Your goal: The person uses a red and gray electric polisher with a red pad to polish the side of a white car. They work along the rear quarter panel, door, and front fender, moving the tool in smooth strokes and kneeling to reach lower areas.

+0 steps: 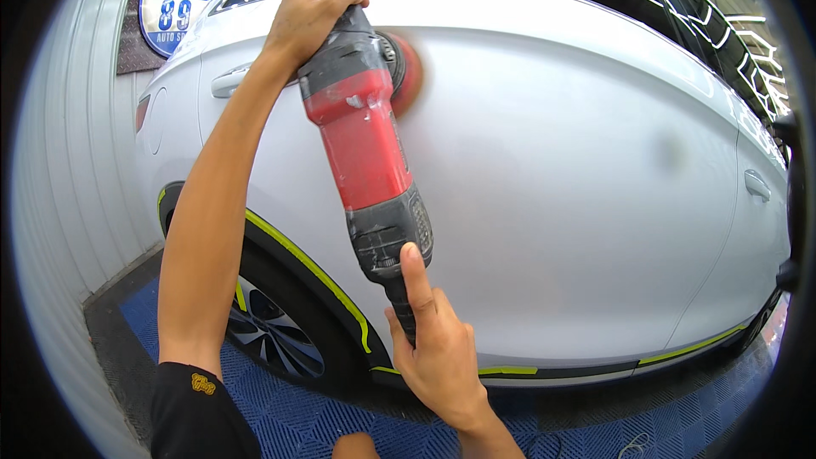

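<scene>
A red and black polishing machine (361, 140) is held at a slant in front of a white car door (544, 170). Its round red pad (410, 76) stands against the upper part of the panel; the rim looks blurred. My left hand (314, 13) is closed over the black head of the polisher at the top. Lower down, my right hand (438, 344) wraps the tail end near the cord, with the thumb or a finger resting by the small dial. To the left of the polisher sits a door handle (229, 82), partly behind my left forearm.
Yellow-green masking tape (319, 268) lines the dark wheel arch and the lower sill. The wheel (276, 336) is at lower left. Blue floor tiles (331, 425) lie below, with a thin cord loop (633, 444). A ribbed pale wall (64, 144) with a round-topped sign (174, 13) stands left.
</scene>
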Demonstrator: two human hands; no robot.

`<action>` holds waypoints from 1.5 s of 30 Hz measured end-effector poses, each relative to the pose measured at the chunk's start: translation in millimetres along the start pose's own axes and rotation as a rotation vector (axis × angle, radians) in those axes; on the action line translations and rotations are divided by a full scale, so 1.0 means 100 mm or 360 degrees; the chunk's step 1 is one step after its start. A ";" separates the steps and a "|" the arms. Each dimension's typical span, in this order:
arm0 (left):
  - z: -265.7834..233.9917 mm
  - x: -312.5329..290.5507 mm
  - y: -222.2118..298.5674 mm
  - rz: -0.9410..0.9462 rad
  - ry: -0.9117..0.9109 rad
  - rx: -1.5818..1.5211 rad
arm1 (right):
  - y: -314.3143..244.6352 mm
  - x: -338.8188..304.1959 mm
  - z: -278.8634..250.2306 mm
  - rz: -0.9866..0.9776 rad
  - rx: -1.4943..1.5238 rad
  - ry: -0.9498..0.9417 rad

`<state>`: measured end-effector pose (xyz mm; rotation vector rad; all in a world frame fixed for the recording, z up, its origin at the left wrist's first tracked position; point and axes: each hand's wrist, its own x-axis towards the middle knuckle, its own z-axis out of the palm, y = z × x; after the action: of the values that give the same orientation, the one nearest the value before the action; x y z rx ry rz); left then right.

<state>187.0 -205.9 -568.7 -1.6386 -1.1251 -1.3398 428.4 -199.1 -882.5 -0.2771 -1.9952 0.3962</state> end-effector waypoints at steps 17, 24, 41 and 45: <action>0.99 0.06 0.96 -0.0220 -0.0130 -0.0076 | 0.50 -0.46 -0.66 0.0039 0.0033 0.0188; 1.57 0.12 1.47 -0.0072 -0.0179 -0.0120 | 0.69 -0.69 -1.10 -0.0009 -0.0011 0.0455; 1.90 0.10 2.05 -0.0065 -0.0178 -0.0044 | 0.65 -1.01 -1.26 0.0329 -0.0153 0.0531; 1.61 0.11 1.77 -0.0045 -0.0104 -0.0014 | 0.57 -0.85 -1.15 0.0297 0.0041 0.0391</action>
<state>409.3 -119.0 -590.6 -1.6896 -1.1862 -1.3195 570.4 -159.1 -927.5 -0.4751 -1.7282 0.4816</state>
